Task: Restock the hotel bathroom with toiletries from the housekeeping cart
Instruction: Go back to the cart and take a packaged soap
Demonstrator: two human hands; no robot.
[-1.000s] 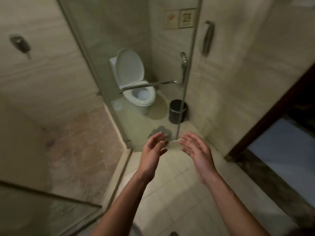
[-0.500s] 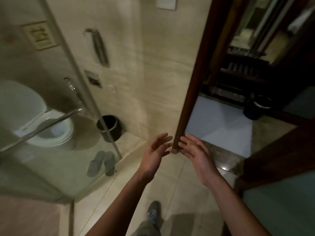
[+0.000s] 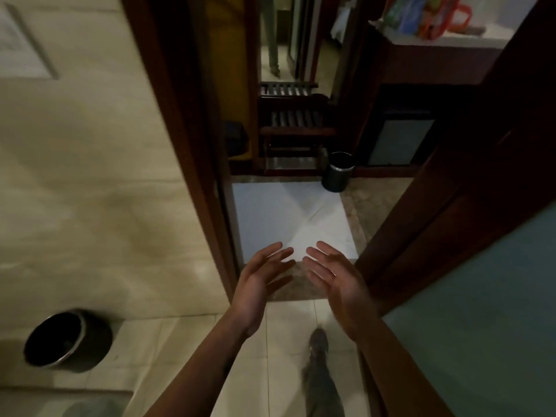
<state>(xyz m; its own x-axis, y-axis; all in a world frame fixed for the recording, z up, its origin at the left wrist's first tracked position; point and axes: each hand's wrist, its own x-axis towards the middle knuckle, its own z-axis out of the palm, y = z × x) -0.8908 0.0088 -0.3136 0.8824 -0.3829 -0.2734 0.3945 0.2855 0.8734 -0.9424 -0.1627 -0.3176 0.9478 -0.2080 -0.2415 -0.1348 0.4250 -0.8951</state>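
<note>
**tilefan:** So what's the floor and room like here?

**mopguy:** Pale beige floor tiles [image 3: 240, 362] underfoot, and a beige stone-look wall [image 3: 99, 182] on the left. A dark round bin [image 3: 67, 341] sits on the tiles at lower left, right by the base of that wall. Straight ahead is a dark wooden door frame [image 3: 180, 139], and past it a white floor panel [image 3: 288, 218] with a brownish marble border. It's dim and a bit blurry overall.

**tilefan:** Hands doing anything?

**mopguy:** Nope, both empty. The left hand [image 3: 258, 284] and right hand [image 3: 337, 284] are held out in front, palms facing each other, fingers [image 3: 279, 254] spread loose, gripping nothing. They're near each other but not touching.

**tilefan:** Room to move? And where's the cart stuff?

**mopguy:** The doorway is narrow-ish, with the frame on the left and a dark wood door [image 3: 451, 206] angled on the right, and the white panel between them is bare. Beyond it there's a second small black bin [image 3: 337, 173] beside a slatted wooden rack [image 3: 294, 127]. No cart or toiletries I can make out. There's just a bench [image 3: 451, 40] at top right with a colourful bag [image 3: 427, 13] on it, contents unclear. One shoe [image 3: 319, 341] shows on the tiles below the right hand.
</note>
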